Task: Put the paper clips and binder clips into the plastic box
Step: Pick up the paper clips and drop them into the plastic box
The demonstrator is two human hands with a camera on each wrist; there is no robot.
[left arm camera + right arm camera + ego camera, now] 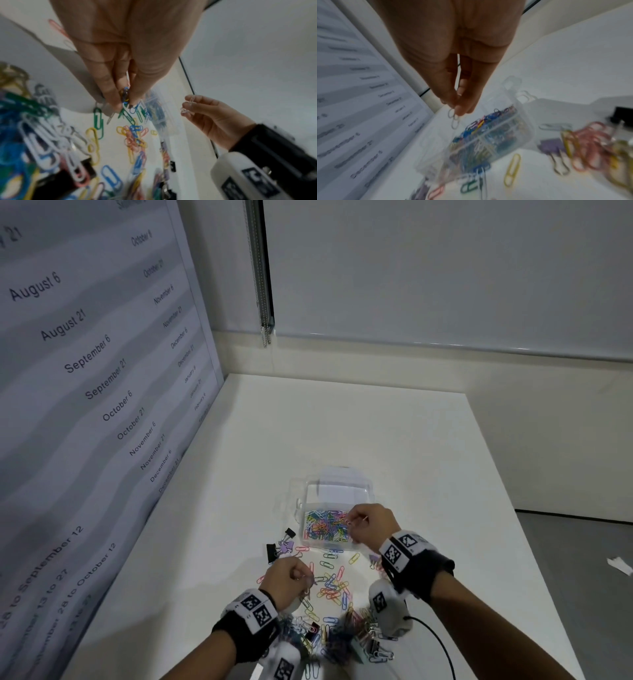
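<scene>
A clear plastic box with its lid open stands on the white table and holds many coloured paper clips. My right hand hovers over the box's right side and pinches a few pale paper clips. My left hand is above the loose pile and pinches several coloured paper clips. Loose paper clips lie between the hands. Black and purple binder clips sit left of the box.
A wall panel printed with dates runs along the table's left edge. More clips and binder clips are heaped near the front edge. A black cable trails from my right wrist. The table's right edge drops to the floor.
</scene>
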